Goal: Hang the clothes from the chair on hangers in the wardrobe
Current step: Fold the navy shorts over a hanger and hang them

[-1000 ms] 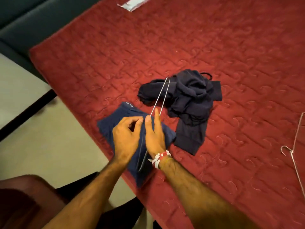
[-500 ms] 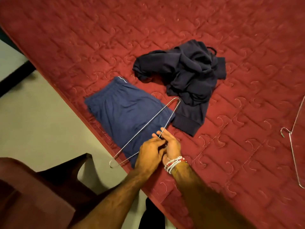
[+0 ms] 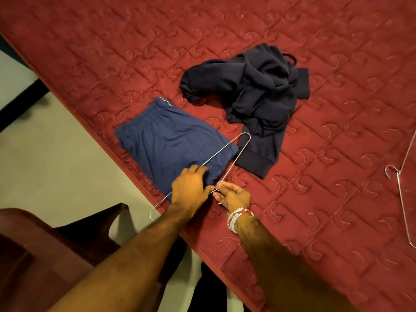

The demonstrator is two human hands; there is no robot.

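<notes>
As the right hand (image 3: 236, 197) pinches a wire hanger (image 3: 225, 148), the left hand (image 3: 190, 190) grips shorts (image 3: 166, 140) (tag (image 3: 165, 100) unreadable).

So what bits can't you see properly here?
Head view only:
- Hook of the wire hanger: mostly covered by the right hand.
- Grip of the left hand: hidden by its own back.
- The second hanger: cut by right edge.
- The dark garment: crumpled, kind unclear.

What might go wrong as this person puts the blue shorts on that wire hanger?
The wire hanger lies on top of the blue shorts, not threaded through them; lifted now, the shorts may stay behind. The shorts sit at the edge of the red bed and the hanger's lower end pokes past it, so a tug could drop them.
</notes>
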